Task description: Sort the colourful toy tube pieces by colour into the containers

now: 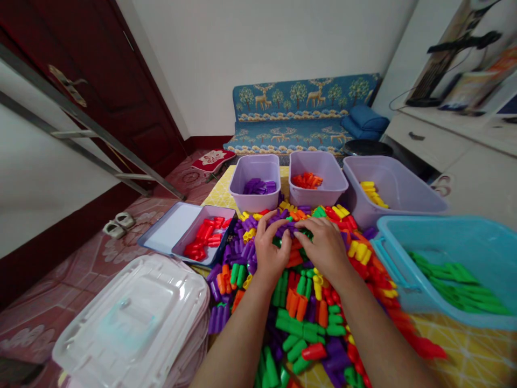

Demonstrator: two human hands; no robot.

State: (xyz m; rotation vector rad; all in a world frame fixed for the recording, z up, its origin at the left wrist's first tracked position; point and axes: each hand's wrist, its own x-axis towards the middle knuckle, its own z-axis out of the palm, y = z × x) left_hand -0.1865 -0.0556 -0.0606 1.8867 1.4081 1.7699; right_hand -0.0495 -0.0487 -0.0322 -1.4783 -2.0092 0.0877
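A big heap of plastic tube-shaped building pieces in purple, green, orange, red and yellow lies before me. Over its far middle, my left hand curls its fingers and thumb around purple pieces. Facing it, my right hand pinches the other end of these purple pieces with thumb and forefinger. The fingers partly cover them, so how many there are cannot be made out. Below the hands lie orange pieces and joined green pieces.
Lilac bins hold purple, orange and yellow pieces. At right, a blue bin holds green pieces. A lidded case with red pieces sits left, near stacked clear lids. A patterned sofa stands behind.
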